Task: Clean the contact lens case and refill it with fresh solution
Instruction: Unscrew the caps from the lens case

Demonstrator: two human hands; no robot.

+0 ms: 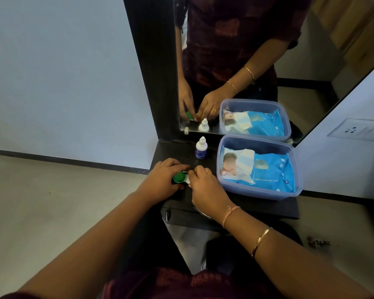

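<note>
Both hands closed on a contact lens case on a dark shelf, the left hand at its green cap, the right hand gripping the white end. Steadying the case while twisting would likely prevent spills. A solution bottle stood capped nearby; a plastic tub held a wipes pack.

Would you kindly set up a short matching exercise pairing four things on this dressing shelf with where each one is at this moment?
Things:
1. contact lens case
2. solution bottle
3. pack of wet wipes
4. clear plastic box

Places:
A. lying inside the box
B. standing upright near the mirror, apart from both hands
C. on the right side of the shelf
D. between the left hand and the right hand, its green cap showing

Pairs: 1-D, 2-B, 3-A, 4-C
</note>
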